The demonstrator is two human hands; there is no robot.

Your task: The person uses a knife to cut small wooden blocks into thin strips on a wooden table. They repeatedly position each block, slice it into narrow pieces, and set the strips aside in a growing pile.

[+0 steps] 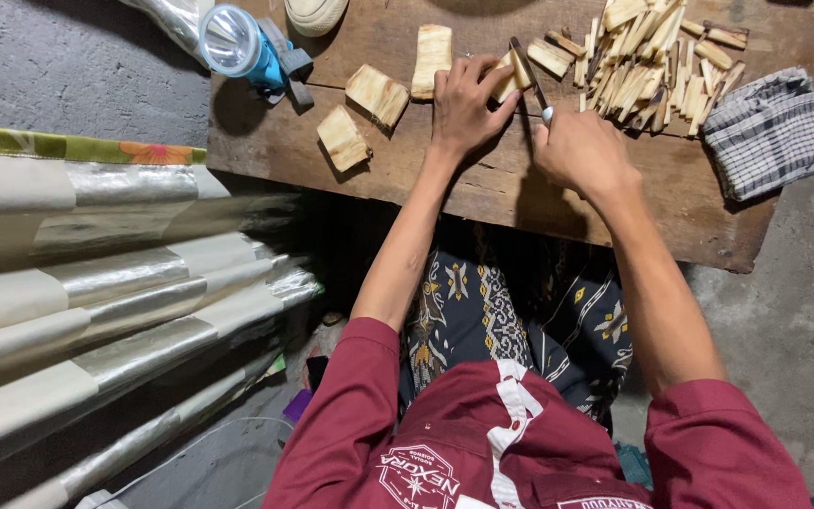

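Fingers (482, 80) pinning wood piece (512, 73), three blocks (377, 94) beside

The person wears a dark red, short-sleeved shirt (482, 443) whose sleeves end just above the elbows, leaving both forearms bare. A white strip of fabric runs down the middle of the chest, and white printed emblems sit on the near part of the shirt, one star-shaped badge to the left and a band of lettering to the right. Below the shirt, farther from the camera, lies a dark navy wrap cloth (482, 311) covered with pale geometric and flower-like motifs in cream and yellow. The left hand (464, 104) and right hand (584, 151) are bare, with no gloves, rings, watch or wristbands visible.
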